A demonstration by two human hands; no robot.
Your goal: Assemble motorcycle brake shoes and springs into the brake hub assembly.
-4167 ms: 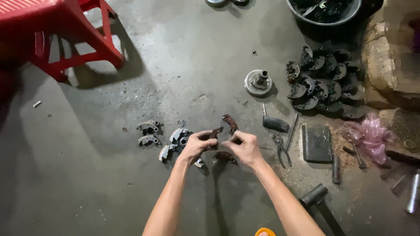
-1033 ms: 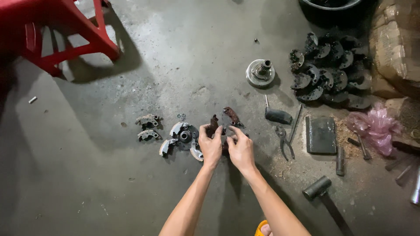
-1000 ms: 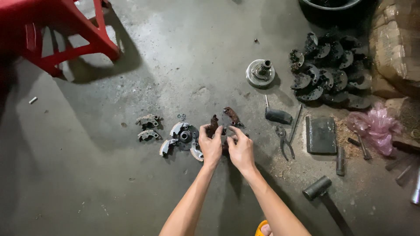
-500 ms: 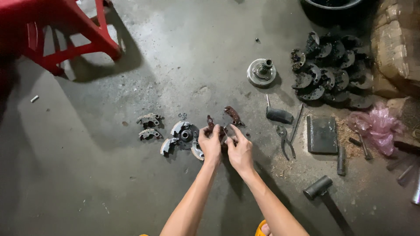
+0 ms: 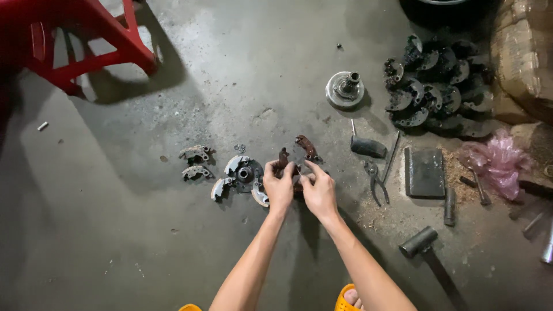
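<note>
I am holding a rusty brown metal part (image 5: 286,164) low over the concrete floor (image 5: 115,230), right in the middle of what I see. My left hand (image 5: 279,187) is curled around it, with its top end poking up past my fingers. My right hand (image 5: 318,193) is pressed close beside my left one, and its fingers are bent in and pinching at the same part. Another rusty curved shoe (image 5: 306,147) lies on the floor just past my hands. Just left of my hands sits a round grey clutch piece (image 5: 245,174) with curved shoes around it. Further left lie two small grey shoes (image 5: 196,162), one behind the other. To my right are pliers (image 5: 375,179), a dark flat block (image 5: 424,171) and a hammer (image 5: 423,245). Further away stands a round metal hub (image 5: 345,90), and next to it a heap of dark clutch parts (image 5: 438,86). A pink plastic bag (image 5: 498,164) lies at the far right. A red plastic stool (image 5: 86,40) stands at the top left.
</note>
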